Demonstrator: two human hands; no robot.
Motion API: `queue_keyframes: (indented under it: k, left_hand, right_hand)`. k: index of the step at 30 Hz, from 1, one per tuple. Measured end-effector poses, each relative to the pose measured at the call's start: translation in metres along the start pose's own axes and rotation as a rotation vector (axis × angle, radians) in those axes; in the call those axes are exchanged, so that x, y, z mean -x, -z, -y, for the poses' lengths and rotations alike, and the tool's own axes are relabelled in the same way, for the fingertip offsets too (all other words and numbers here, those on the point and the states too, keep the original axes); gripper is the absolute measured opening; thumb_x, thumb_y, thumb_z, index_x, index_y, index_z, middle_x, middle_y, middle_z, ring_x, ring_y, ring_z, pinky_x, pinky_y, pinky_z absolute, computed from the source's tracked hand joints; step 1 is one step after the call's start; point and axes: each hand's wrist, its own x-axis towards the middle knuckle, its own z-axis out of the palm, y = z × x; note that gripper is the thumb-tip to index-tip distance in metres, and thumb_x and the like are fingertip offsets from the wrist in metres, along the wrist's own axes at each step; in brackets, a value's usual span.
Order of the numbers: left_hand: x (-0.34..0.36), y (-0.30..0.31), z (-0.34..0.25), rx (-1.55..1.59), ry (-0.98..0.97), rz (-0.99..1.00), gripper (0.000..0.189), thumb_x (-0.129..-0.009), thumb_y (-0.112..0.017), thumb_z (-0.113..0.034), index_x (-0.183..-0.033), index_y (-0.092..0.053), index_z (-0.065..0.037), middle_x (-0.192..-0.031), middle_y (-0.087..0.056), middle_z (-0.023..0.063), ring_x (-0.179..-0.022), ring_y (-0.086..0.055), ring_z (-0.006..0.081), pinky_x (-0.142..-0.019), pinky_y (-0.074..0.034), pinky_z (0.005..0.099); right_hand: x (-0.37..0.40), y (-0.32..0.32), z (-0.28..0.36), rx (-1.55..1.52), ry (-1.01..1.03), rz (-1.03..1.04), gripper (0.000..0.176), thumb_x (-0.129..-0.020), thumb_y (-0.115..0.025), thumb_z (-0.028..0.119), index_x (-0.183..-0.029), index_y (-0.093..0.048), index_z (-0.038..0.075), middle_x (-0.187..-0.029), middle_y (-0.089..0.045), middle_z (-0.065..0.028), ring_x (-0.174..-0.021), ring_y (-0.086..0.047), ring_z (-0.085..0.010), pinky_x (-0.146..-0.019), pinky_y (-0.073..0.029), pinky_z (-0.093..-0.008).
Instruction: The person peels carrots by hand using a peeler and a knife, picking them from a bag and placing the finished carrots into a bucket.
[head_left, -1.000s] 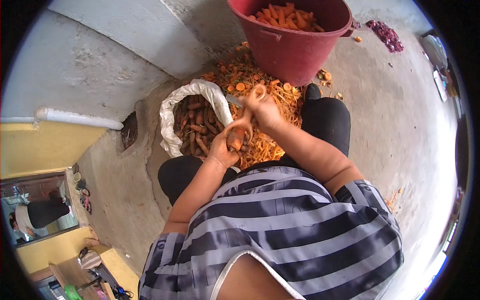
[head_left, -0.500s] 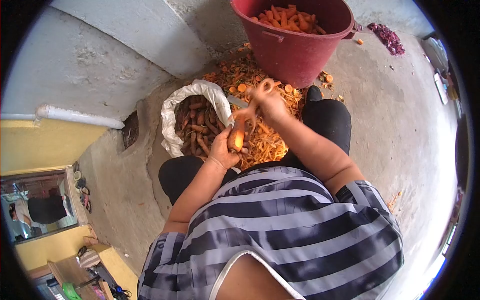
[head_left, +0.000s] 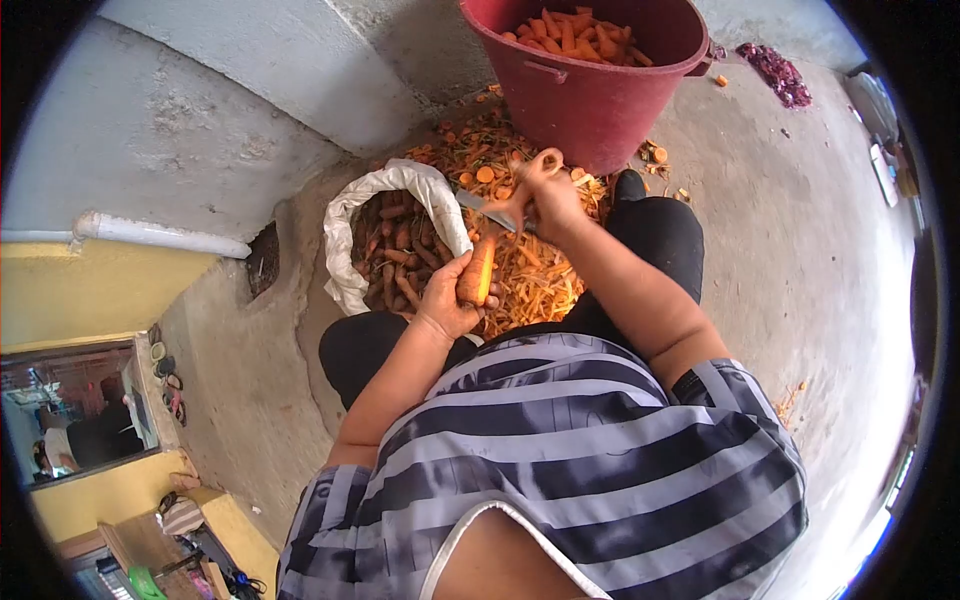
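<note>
My left hand (head_left: 447, 300) is wrapped round the lower part of a thick carrot (head_left: 479, 275), which points away from me. One bright peeled strip runs along the carrot beside darker, unpeeled skin. Just beyond its far end, my right hand (head_left: 552, 205), slightly blurred, grips a knife (head_left: 478, 204) with its blade pointing left. Orange peelings (head_left: 535, 275) and cut carrot ends are heaped on the floor beneath both hands. Left of the carrot, a white sack (head_left: 345, 215) with a rolled rim stands open, full of unpeeled carrots (head_left: 400, 240).
A large red tub (head_left: 590, 110) with peeled carrots stands ahead against the wall. Dark red scraps (head_left: 777, 75) lie on the concrete floor at upper right. A white pipe (head_left: 160, 236) follows the left wall, and another person (head_left: 95, 435) shows through an opening at far left.
The carrot has turned slightly in my left hand, so a wider bright strip shows. My right hand and the knife have shifted a little to the right. The person at far left has moved.
</note>
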Motion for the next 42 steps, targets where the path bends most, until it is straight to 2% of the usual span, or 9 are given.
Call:
queue_keyframes:
  k: [6,11,14,23,28,30,34,39,42]
  left_hand:
    - [-0.01,0.002,0.009,-0.029,-0.083,-0.049,0.024,-0.087,-0.045,-0.028,-0.097,-0.052,-0.008,-0.081,-0.053,0.0062,-0.068,-0.051,0.0192,-0.052,-0.041,0.0293]
    - [0.0,-0.002,0.011,-0.006,0.074,0.087,0.026,-0.088,-0.044,-0.03,-0.1,-0.049,-0.008,-0.076,-0.048,0.0058,-0.064,-0.046,0.0171,-0.053,-0.039,0.0279]
    - [0.005,-0.004,0.007,0.003,0.042,0.069,0.029,-0.087,-0.045,-0.031,-0.102,-0.046,-0.006,-0.073,-0.043,0.0047,-0.064,-0.043,0.0162,-0.054,-0.037,0.0273]
    - [-0.013,0.014,0.011,-0.033,-0.15,-0.081,0.024,-0.084,-0.051,-0.028,-0.096,-0.053,-0.008,-0.085,-0.053,0.0066,-0.07,-0.054,0.0194,-0.052,-0.043,0.0305]
    - [-0.003,0.005,0.015,-0.026,0.09,0.116,0.027,-0.088,-0.042,-0.032,-0.102,-0.05,-0.01,-0.076,-0.048,0.0054,-0.066,-0.047,0.0161,-0.054,-0.039,0.0274]
    - [0.002,-0.005,0.009,-0.015,0.091,0.135,0.029,-0.089,-0.041,-0.034,-0.104,-0.047,-0.01,-0.075,-0.045,0.0043,-0.065,-0.044,0.015,-0.055,-0.038,0.0263]
    - [-0.002,0.002,0.002,0.013,0.024,0.04,0.028,-0.088,-0.041,-0.033,-0.104,-0.047,-0.01,-0.078,-0.046,0.0053,-0.067,-0.046,0.0171,-0.054,-0.039,0.0269]
    - [-0.003,-0.006,0.014,-0.11,-0.121,-0.17,0.023,-0.088,-0.041,-0.031,-0.098,-0.05,-0.011,-0.082,-0.051,0.0056,-0.068,-0.049,0.0193,-0.052,-0.039,0.0286]
    - [-0.011,0.008,0.015,-0.098,-0.022,-0.055,0.026,-0.088,-0.042,-0.031,-0.1,-0.049,-0.009,-0.078,-0.051,0.0062,-0.068,-0.05,0.0196,-0.053,-0.041,0.0302]
  right_hand:
    - [0.028,-0.012,-0.034,0.154,-0.075,0.274,0.019,-0.069,-0.068,0.017,-0.072,-0.051,0.007,-0.062,-0.05,-0.0006,-0.048,-0.046,-0.0101,-0.042,-0.036,-0.0242]
    - [-0.043,0.024,-0.005,0.504,0.164,-0.243,0.025,-0.07,-0.069,0.019,-0.072,-0.052,0.001,-0.065,-0.053,-0.0059,-0.051,-0.052,-0.0138,-0.045,-0.044,-0.0279]
    - [-0.078,0.062,-0.015,0.186,0.252,-0.234,0.026,-0.072,-0.071,0.023,-0.07,-0.053,0.005,-0.056,-0.054,-0.0071,-0.042,-0.047,-0.014,-0.038,-0.036,-0.0266]
    - [0.031,-0.013,-0.033,0.168,-0.053,0.239,0.025,-0.069,-0.071,0.019,-0.078,-0.051,0.006,-0.066,-0.051,-0.002,-0.053,-0.047,-0.0101,-0.047,-0.04,-0.0247]
    - [-0.051,0.032,-0.021,0.539,0.144,-0.274,0.026,-0.07,-0.07,0.021,-0.076,-0.051,0.004,-0.065,-0.053,-0.006,-0.046,-0.046,-0.012,-0.042,-0.039,-0.0267]
    - [-0.065,0.051,-0.013,0.232,0.231,-0.36,0.026,-0.072,-0.069,0.022,-0.078,-0.051,0.004,-0.065,-0.053,-0.0063,-0.045,-0.047,-0.0131,-0.043,-0.039,-0.0287]
    - [-0.009,0.006,0.004,0.108,0.026,-0.278,0.025,-0.072,-0.069,0.02,-0.076,-0.049,0.005,-0.061,-0.05,-0.0043,-0.044,-0.045,-0.013,-0.043,-0.038,-0.0296]
    - [0.02,0.0,-0.045,0.07,-0.067,0.276,0.027,-0.074,-0.068,0.021,-0.084,-0.051,0.004,-0.067,-0.051,-0.0044,-0.057,-0.051,-0.0135,-0.049,-0.043,-0.0261]
    - [-0.007,0.008,-0.034,0.308,-0.124,-0.027,0.026,-0.075,-0.067,0.019,-0.087,-0.051,0.003,-0.065,-0.05,-0.0041,-0.055,-0.051,-0.0129,-0.046,-0.041,-0.0261]
